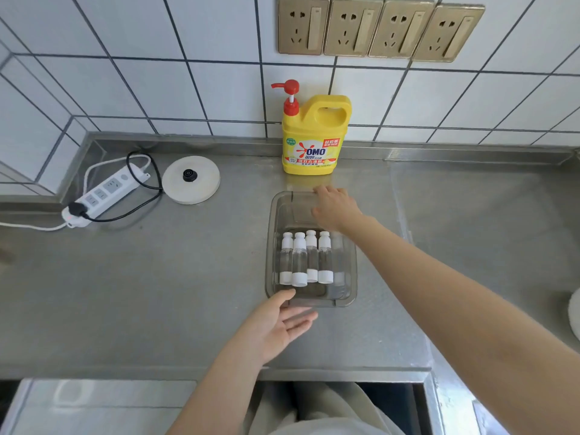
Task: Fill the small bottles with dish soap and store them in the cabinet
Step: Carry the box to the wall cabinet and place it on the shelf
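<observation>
1. The left hand point(279, 323) lies open at the near end of the clear plastic tray point(270, 246), palm turned up and inward, fingers straight; its thumb touches the tray's near rim, and nothing is gripped.
2. The right hand point(334, 208) reaches over the far end of the tray with fingers spread and relaxed, fingertips at the far rim. Whether they press the rim or only hover over it cannot be told; nothing is clasped in it.
3. Four small clear bottles point(306, 259) with white caps lie side by side in the near half of the tray, touching each other. A fifth may lie at the right wall, but it is too faint to be sure.
4. The yellow OMO dish soap jug point(310, 142) with a red pump stands upright at the back of the steel counter point(157, 277), against the tiled wall, just beyond the tray and apart from it.
5. To the left sit a round white kettle base point(190, 179) and a white power strip point(103, 194) with a black plug in it.
6. Four gold wall sockets point(379, 29) hang in a row on the tiles above the jug.
</observation>
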`<state>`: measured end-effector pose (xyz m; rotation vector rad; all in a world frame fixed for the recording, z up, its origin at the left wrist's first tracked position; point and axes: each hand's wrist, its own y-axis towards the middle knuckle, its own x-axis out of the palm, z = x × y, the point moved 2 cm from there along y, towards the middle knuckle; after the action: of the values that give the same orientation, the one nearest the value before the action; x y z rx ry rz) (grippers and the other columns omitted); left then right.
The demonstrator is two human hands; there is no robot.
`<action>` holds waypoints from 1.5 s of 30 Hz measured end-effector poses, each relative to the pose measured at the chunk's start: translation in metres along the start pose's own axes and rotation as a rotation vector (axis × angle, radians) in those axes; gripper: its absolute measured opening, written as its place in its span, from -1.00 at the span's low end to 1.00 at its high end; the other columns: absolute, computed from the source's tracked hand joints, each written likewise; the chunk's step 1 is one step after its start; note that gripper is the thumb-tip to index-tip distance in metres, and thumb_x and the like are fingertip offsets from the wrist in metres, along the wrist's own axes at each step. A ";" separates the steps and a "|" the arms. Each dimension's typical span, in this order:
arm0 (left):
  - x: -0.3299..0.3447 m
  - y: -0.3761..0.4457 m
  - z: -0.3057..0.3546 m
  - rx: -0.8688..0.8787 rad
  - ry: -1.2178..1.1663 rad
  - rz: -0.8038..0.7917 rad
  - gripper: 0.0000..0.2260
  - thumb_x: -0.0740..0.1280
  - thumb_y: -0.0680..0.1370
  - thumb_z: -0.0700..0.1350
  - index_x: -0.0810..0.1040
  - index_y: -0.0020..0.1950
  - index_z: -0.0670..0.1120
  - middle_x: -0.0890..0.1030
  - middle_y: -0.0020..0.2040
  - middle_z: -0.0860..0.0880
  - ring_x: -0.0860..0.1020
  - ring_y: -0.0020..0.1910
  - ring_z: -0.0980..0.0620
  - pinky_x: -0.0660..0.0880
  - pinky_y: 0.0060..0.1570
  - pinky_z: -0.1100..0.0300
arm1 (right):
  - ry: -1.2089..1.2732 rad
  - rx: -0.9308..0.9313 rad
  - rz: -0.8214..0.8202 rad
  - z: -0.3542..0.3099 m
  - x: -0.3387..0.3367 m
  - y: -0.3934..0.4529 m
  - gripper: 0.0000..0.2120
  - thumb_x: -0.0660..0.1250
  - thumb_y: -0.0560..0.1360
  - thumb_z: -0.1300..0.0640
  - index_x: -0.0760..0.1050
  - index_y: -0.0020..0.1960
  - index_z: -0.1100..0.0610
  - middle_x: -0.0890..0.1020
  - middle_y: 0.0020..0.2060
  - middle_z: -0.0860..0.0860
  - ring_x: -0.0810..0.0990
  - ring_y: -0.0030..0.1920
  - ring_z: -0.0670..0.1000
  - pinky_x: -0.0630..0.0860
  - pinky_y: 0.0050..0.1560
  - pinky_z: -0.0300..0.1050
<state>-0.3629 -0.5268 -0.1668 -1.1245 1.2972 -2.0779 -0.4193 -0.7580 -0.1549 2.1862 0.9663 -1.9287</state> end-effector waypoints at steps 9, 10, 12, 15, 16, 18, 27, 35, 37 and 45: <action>-0.005 -0.005 -0.008 0.213 -0.007 0.184 -0.89 0.25 0.56 -0.30 0.52 0.05 -0.27 0.63 -0.01 -0.31 0.62 0.02 -0.22 0.51 0.11 -0.07 | 0.132 0.022 0.021 0.036 -0.002 -0.022 -0.69 0.11 0.55 0.20 0.38 0.25 0.30 0.53 0.15 0.25 0.48 0.16 0.26 0.44 0.09 -0.01; -0.007 -0.006 -0.007 0.261 0.006 0.223 -0.90 0.26 0.56 -0.30 0.51 0.05 -0.26 0.64 -0.03 -0.28 0.62 0.00 -0.19 0.52 0.08 -0.04 | 0.168 0.036 0.030 0.041 -0.001 -0.028 -0.73 0.11 0.55 0.23 0.41 0.19 0.31 0.56 0.10 0.26 0.51 0.11 0.25 0.43 -0.02 -0.05; -0.010 -0.008 -0.008 0.353 0.043 0.307 -0.91 0.28 0.55 -0.29 0.53 0.04 -0.22 0.64 -0.08 -0.21 0.62 -0.05 -0.12 0.53 0.05 0.05 | 0.229 0.066 0.024 0.050 0.003 -0.040 -0.79 0.11 0.54 0.25 0.44 0.08 0.32 0.58 0.01 0.27 0.53 0.02 0.24 0.35 -0.16 -0.10; -0.009 -0.012 -0.008 0.490 0.132 0.382 -0.85 0.29 0.54 -0.28 0.57 0.06 -0.13 0.66 -0.09 -0.09 0.62 -0.08 0.00 0.51 0.04 0.15 | 0.301 0.100 0.012 0.058 0.008 -0.058 -0.90 0.14 0.53 0.21 0.39 -0.07 0.25 0.51 -0.16 0.20 0.49 -0.10 0.21 0.29 -0.20 -0.12; -0.007 -0.013 -0.010 0.532 0.168 0.395 -0.82 0.30 0.53 -0.29 0.57 0.08 -0.09 0.67 -0.05 -0.06 0.62 -0.07 0.03 0.52 0.01 0.17 | 0.332 0.113 0.008 0.060 0.010 -0.065 -0.92 0.16 0.53 0.20 0.35 -0.08 0.22 0.48 -0.20 0.14 0.45 -0.15 0.17 0.27 -0.21 -0.13; -0.005 -0.010 -0.017 0.596 0.219 0.436 -0.71 0.34 0.50 -0.30 0.53 0.16 -0.03 0.65 0.07 -0.02 0.62 0.02 0.04 0.54 0.05 0.12 | 0.421 0.134 -0.015 0.061 0.014 -0.078 -0.90 0.21 0.53 0.17 0.31 -0.07 0.19 0.43 -0.23 0.04 0.39 -0.17 0.11 0.25 -0.25 -0.15; -0.010 -0.007 -0.030 0.650 0.200 0.510 -0.34 0.15 0.45 -0.51 0.34 0.40 0.08 0.60 0.12 0.03 0.60 0.04 -0.02 0.57 -0.05 0.02 | 0.710 0.146 -0.002 0.061 0.033 -0.110 -0.80 0.23 0.51 0.26 0.35 0.11 0.24 0.52 -0.11 0.02 0.44 -0.25 -0.03 0.32 -0.37 -0.30; -0.038 -0.043 -0.020 0.727 0.120 0.593 -0.38 0.14 0.46 -0.48 0.40 0.35 0.11 0.65 0.05 0.07 0.61 0.06 -0.11 0.53 0.04 -0.08 | 0.723 -0.013 0.000 0.019 0.019 -0.107 -0.68 0.18 0.46 0.30 0.46 0.18 0.12 0.65 0.00 0.03 0.61 -0.07 0.10 0.56 -0.06 0.02; -0.049 -0.053 -0.018 0.740 0.094 0.614 -0.38 0.16 0.45 -0.47 0.40 0.36 0.10 0.65 0.08 0.06 0.60 0.10 -0.18 0.52 0.10 -0.15 | 0.731 -0.048 -0.011 0.000 0.017 -0.107 -0.70 0.17 0.46 0.29 0.46 0.16 0.11 0.66 -0.07 0.05 0.59 -0.18 0.08 0.53 -0.19 -0.01; -0.098 -0.099 -0.006 0.791 -0.027 0.651 -0.40 0.16 0.42 -0.47 0.47 0.31 0.08 0.64 0.13 -0.07 0.58 -0.02 -0.15 0.49 0.15 -0.17 | 0.728 -0.169 -0.026 -0.075 0.004 -0.120 -0.72 0.18 0.49 0.27 0.41 0.18 0.12 0.55 -0.10 -0.03 0.48 -0.22 -0.04 0.32 -0.39 -0.40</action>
<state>-0.3068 -0.4080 -0.1206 -0.3131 0.5795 -1.7681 -0.4130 -0.6273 -0.1012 2.8110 1.1718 -0.9778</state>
